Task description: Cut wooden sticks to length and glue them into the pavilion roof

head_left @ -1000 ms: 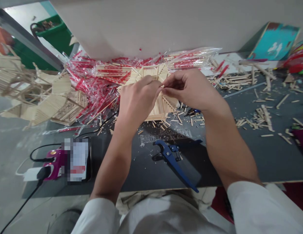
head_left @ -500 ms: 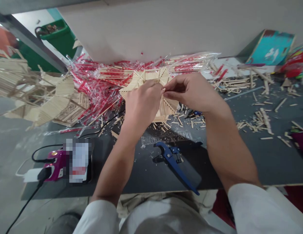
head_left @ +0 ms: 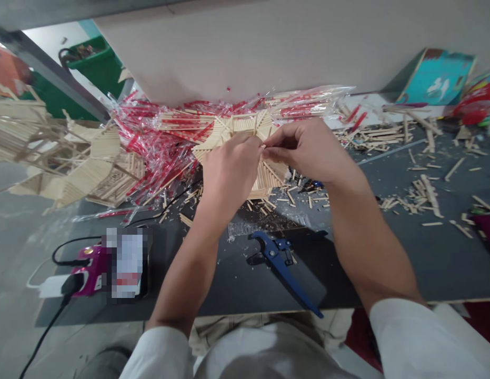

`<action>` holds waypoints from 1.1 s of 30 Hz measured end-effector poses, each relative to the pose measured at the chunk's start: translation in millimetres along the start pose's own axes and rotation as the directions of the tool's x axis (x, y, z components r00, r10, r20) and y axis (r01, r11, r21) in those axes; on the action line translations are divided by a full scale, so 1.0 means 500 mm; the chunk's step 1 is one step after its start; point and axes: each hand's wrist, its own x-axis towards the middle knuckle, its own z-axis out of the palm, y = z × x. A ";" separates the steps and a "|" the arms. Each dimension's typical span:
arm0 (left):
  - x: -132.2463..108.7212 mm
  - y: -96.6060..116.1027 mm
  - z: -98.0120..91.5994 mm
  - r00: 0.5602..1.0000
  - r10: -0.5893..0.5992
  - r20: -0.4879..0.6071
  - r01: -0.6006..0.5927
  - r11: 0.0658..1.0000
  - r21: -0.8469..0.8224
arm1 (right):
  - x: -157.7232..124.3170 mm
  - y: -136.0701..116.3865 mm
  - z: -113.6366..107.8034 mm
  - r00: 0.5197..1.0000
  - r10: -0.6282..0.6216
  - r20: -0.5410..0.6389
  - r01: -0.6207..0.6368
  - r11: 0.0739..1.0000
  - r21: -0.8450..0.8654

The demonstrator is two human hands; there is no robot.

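My left hand [head_left: 229, 171] and my right hand [head_left: 306, 147] meet fingertip to fingertip above a flat panel of glued wooden sticks [head_left: 237, 129] on the dark table. Both hands are closed in a pinch on a small wooden stick at the point where they touch; the stick is almost wholly hidden by the fingers. The panel lies just behind and under the hands, partly covered by them.
A heap of red-and-clear stick wrappers [head_left: 158, 139] lies behind the panel. Blue cutters [head_left: 282, 260] lie near the table's front edge [head_left: 245, 310]. Stick models [head_left: 71, 168] stand at the left, a magenta device [head_left: 89, 263] beside a cable, and stick offcuts [head_left: 420, 195] are scattered at the right.
The hands have stayed pinched together at the same spot; the stick tip seen between the fingers a second ago is now hidden. The view shifted slightly.
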 end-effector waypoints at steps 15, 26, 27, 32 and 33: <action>-0.008 -0.038 -0.028 0.998 0.013 -0.060 -0.017 0.998 -0.067 | -0.011 -0.013 -0.020 1.000 -0.015 -0.014 0.014 0.997 -0.080; -0.024 -0.162 -0.082 0.967 -0.070 -0.244 0.028 0.985 -0.171 | -0.021 -0.025 -0.028 0.993 -0.073 -0.091 0.064 0.992 -0.105; -0.023 -0.164 -0.082 0.970 -0.051 -0.238 0.010 0.986 -0.167 | -0.020 -0.026 -0.023 0.994 -0.084 -0.069 0.077 0.993 -0.094; -0.017 -0.152 -0.079 0.987 0.048 -0.151 -0.072 0.984 -0.163 | -0.017 -0.023 -0.006 0.995 -0.088 -0.050 0.082 0.991 -0.109; -0.015 -0.148 -0.076 0.990 0.062 -0.129 -0.081 0.985 -0.150 | -0.016 -0.022 -0.003 0.994 -0.099 -0.056 0.091 0.988 -0.125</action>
